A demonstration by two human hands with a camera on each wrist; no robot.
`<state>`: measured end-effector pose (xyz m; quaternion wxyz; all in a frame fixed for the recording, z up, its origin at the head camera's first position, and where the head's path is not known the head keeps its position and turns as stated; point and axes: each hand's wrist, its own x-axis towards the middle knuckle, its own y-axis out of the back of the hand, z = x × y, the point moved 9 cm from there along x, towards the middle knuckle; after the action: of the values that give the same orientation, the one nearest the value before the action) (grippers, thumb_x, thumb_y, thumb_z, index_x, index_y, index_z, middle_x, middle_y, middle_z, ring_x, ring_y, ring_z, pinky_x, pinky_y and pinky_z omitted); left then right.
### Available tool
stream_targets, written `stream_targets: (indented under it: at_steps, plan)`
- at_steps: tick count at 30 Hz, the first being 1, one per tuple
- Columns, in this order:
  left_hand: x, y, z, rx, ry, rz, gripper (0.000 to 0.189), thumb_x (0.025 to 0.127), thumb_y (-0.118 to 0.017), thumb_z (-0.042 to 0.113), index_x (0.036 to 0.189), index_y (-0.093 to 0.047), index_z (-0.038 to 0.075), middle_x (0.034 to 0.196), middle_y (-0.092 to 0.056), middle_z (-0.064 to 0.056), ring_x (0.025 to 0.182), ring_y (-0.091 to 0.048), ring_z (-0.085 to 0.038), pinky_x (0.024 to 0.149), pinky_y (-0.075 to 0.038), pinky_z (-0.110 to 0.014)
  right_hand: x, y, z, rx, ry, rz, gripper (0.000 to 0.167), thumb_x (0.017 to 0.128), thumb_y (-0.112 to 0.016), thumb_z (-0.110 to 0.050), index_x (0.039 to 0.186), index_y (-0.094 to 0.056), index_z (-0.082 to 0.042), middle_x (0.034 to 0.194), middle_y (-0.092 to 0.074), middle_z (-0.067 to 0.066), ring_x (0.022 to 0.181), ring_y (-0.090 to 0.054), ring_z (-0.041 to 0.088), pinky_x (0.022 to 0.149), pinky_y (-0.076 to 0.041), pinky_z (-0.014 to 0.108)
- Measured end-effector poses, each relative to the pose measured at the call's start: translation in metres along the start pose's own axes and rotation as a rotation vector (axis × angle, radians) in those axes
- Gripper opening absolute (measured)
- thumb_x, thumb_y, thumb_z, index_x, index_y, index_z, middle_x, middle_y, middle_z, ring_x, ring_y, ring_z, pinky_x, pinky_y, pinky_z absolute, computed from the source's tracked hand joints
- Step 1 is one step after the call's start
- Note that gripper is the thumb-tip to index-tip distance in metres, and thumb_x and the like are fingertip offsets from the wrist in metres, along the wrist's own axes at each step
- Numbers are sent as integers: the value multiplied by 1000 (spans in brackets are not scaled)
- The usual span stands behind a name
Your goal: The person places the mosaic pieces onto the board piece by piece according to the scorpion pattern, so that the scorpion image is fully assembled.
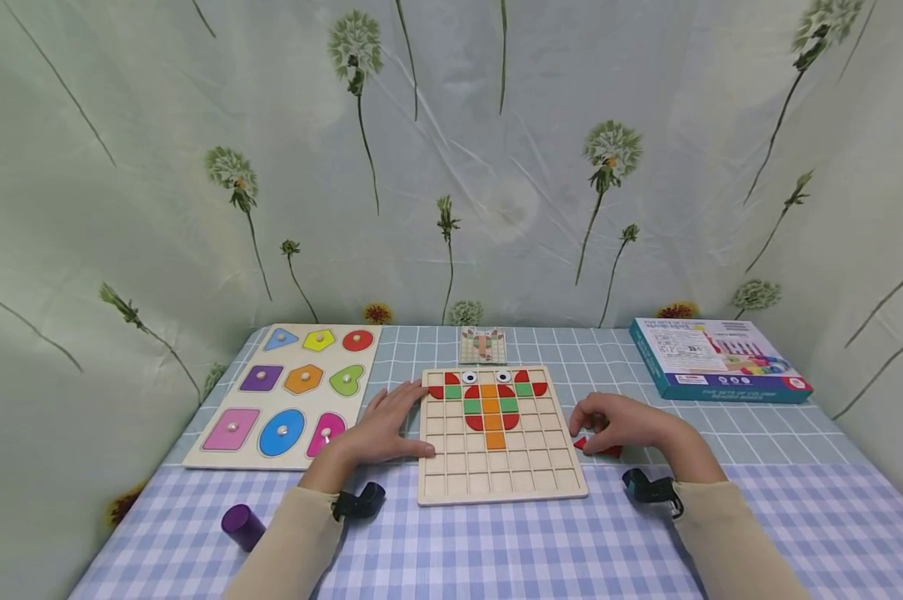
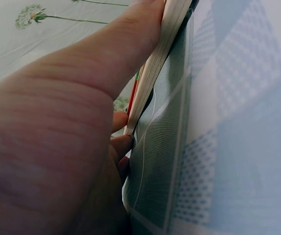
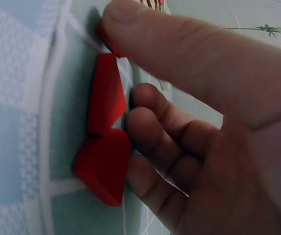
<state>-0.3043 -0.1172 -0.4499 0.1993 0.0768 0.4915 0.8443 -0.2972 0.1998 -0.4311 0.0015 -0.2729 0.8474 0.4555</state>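
A wooden grid board (image 1: 502, 483) lies on the table, with red, green and orange tiles and two eye tiles forming a figure in its upper part. My left hand (image 1: 384, 429) rests at its left side, fingers extended and thumb on the edge; the board's edge (image 2: 152, 63) shows beside the thumb in the left wrist view. Right of the board, my right hand (image 1: 620, 421) bends over several red pieces (image 3: 106, 164) on the cloth. Its thumb and index finger are at either side of one small red piece (image 1: 580, 442); the other fingers curl beside the rest.
A small pattern card (image 1: 483, 358) stands behind the board. At left lies a knobbed shape puzzle (image 1: 252, 425), with a purple cylinder (image 1: 242, 527) in front. A blue-edged game box (image 1: 721, 362) is at back right. The checked tablecloth (image 1: 496, 554) covers the front.
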Motion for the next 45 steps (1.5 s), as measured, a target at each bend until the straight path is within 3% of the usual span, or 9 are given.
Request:
stream_targets:
  at_steps: [11,20,28,45]
  plan:
    - [1,0,-2,1,0,2,102,76,-79,57,157,-31,19,167,-25,-4,157,-14,-28,128,-3,-55,6,3,5,-5,-8,47,13,84,-77,-15,93,-69,-19,83,-55,0,83,-51,16,68,-43,26]
    - [1,-1,-2,6,-10,6,102,76,-79,57,157,-31,19,167,-25,-4,157,-15,-28,128,-3,-55,-6,9,10,50,-31,-3,23,83,-79,-15,103,-67,-15,84,-54,2,83,-52,18,66,-43,25]
    - [1,0,0,3,-20,7,102,76,-78,58,157,-31,18,167,-26,-5,157,-16,-28,128,-4,-55,-12,9,18,55,-60,-41,26,77,-83,-11,97,-66,-13,84,-55,3,81,-53,19,67,-45,28]
    - [-1,1,1,1,-11,14,101,76,-78,57,157,-32,19,167,-26,-4,157,-16,-28,128,-3,-55,-4,11,24,2,-91,23,17,81,-81,-13,90,-67,-14,76,-54,1,76,-51,17,66,-43,28]
